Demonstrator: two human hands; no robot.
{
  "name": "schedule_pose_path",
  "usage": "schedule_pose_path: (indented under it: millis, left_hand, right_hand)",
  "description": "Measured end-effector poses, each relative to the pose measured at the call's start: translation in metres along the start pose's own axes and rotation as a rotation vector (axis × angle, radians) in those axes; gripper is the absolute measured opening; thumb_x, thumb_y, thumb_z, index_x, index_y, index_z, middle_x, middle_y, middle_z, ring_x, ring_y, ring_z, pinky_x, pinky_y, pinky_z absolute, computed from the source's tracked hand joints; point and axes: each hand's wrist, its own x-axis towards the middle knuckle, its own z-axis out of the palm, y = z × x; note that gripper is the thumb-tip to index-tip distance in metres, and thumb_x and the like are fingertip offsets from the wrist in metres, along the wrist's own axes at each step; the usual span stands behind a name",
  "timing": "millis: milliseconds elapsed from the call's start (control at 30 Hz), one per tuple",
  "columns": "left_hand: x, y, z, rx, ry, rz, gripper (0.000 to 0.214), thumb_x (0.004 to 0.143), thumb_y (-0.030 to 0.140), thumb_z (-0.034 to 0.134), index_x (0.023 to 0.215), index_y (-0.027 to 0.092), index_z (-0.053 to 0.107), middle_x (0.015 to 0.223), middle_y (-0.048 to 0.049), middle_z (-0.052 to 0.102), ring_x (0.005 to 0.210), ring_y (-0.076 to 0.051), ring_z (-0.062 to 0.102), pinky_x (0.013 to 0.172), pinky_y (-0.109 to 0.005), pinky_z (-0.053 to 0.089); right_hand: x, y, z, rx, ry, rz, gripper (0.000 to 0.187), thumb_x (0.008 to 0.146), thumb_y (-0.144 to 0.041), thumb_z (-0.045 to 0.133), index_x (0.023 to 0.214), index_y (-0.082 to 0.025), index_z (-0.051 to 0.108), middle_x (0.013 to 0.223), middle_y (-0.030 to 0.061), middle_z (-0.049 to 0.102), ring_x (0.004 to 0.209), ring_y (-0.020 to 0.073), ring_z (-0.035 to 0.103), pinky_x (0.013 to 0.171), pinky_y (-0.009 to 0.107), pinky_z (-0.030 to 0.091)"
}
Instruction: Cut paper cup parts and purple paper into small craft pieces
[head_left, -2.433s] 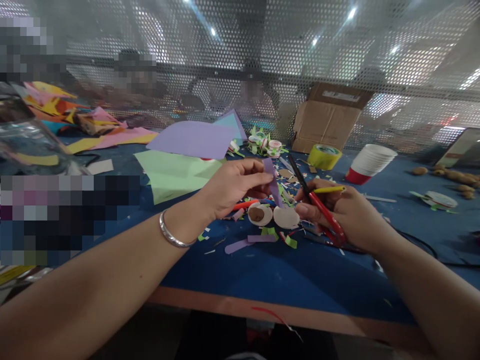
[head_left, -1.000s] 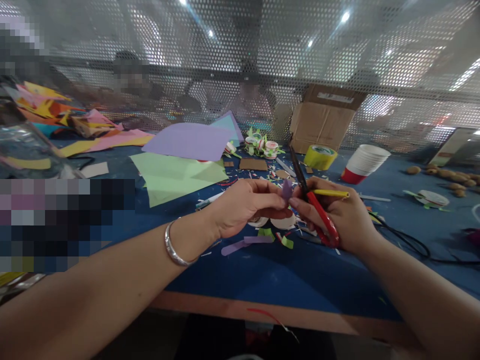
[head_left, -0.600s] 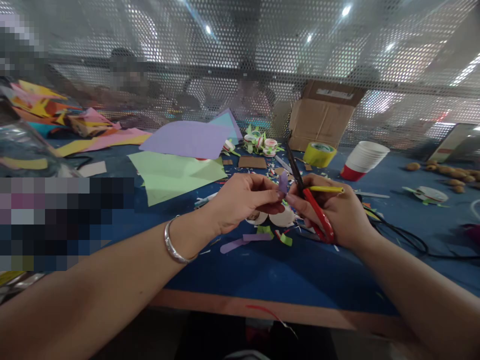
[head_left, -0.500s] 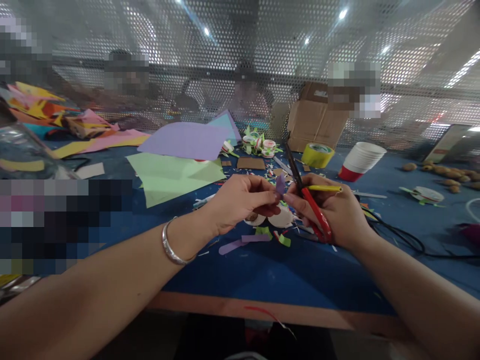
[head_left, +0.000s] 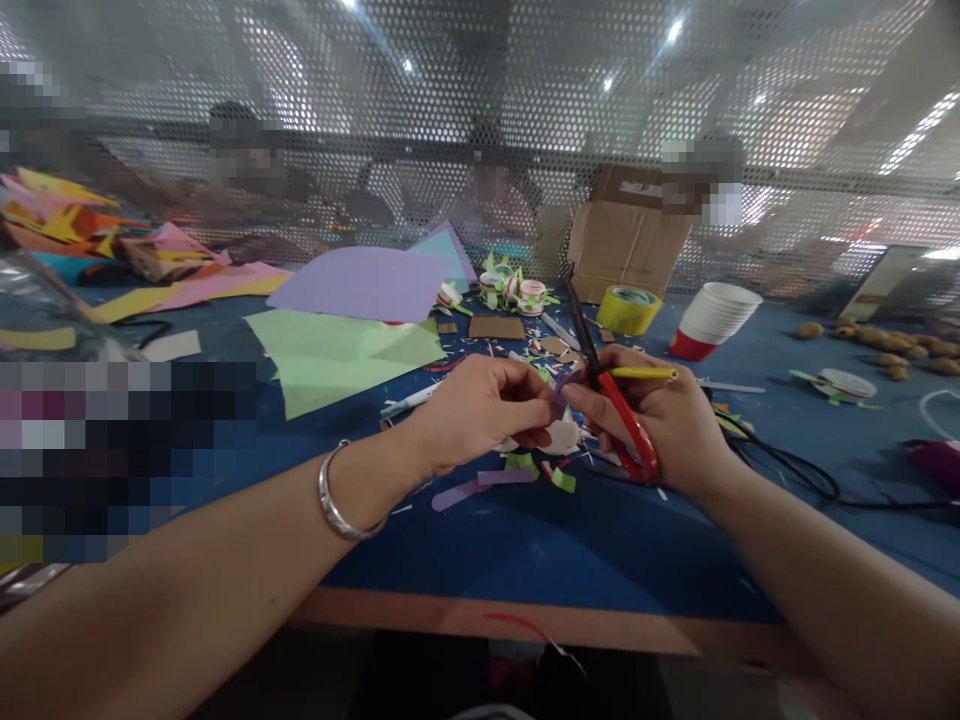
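Note:
Over the middle of the blue table, my left hand (head_left: 491, 408) pinches a small piece of purple paper (head_left: 559, 386) between thumb and fingertips. My right hand (head_left: 649, 415) meets it from the other side, its thumb at the paper's edge. That same hand holds red-handled scissors (head_left: 628, 420), blades pointing up and away, and a thin yellow stick-like tool (head_left: 641, 374) whose kind I cannot make out. Below the fingers lie purple paper strips (head_left: 484, 487), green paper scraps (head_left: 562, 480) and a white disc (head_left: 562, 435), partly hidden by my hands.
Purple (head_left: 352, 283) and light green sheets (head_left: 337, 355) lie at the left. Behind are small green-trimmed crafts (head_left: 514, 288), a cardboard box (head_left: 630, 240), yellow tape (head_left: 630, 310) and stacked paper cups (head_left: 716, 318). A black cable (head_left: 795, 465) runs right. People sit beyond the perforated screen.
The purple paper piece, upright before, is now lower and mostly covered by my fingertips. My right fingers have closed in on it. The whole view has shifted slightly.

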Motion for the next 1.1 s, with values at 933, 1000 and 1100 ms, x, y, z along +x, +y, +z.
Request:
schedule_pose_path:
  millis: [933, 1000, 1100]
  left_hand:
    - [-0.002, 0.0007, 0.0, 0.019, -0.065, 0.024, 0.008, 0.082, 0.015, 0.072, 0.077, 0.014, 0.067, 0.068, 0.0004, 0.069, 0.061, -0.009, 0.067, 0.065, -0.02, 0.056]
    - [-0.0026, 0.0004, 0.0003, 0.037, -0.057, 0.005, 0.01, 0.083, 0.02, 0.074, 0.079, 0.014, 0.067, 0.069, -0.0002, 0.069, 0.063, -0.01, 0.068, 0.065, -0.021, 0.056]
    - [-0.0019, -0.0024, -0.0012, 0.04, -0.074, -0.005, 0.019, 0.082, 0.031, 0.076, 0.081, 0.015, 0.067, 0.07, -0.001, 0.07, 0.064, -0.012, 0.069, 0.065, -0.023, 0.057]
  right_hand:
    - [-0.0013, 0.001, -0.0015, 0.146, -0.058, 0.096, 0.047, 0.069, -0.049, 0.085, 0.095, -0.019, 0.06, 0.061, -0.0049, 0.056, 0.039, 0.0099, 0.052, 0.034, 0.021, 0.042]
    - [-0.0004, 0.002, -0.0023, 0.134, -0.063, 0.09, 0.046, 0.069, -0.049, 0.085, 0.093, -0.02, 0.06, 0.061, -0.0047, 0.056, 0.039, 0.0099, 0.051, 0.033, 0.021, 0.042]
    - [0.0004, 0.0034, -0.0033, 0.141, -0.078, 0.089, 0.043, 0.07, -0.046, 0.085, 0.093, -0.02, 0.06, 0.06, -0.0053, 0.055, 0.038, 0.0101, 0.052, 0.033, 0.021, 0.044]
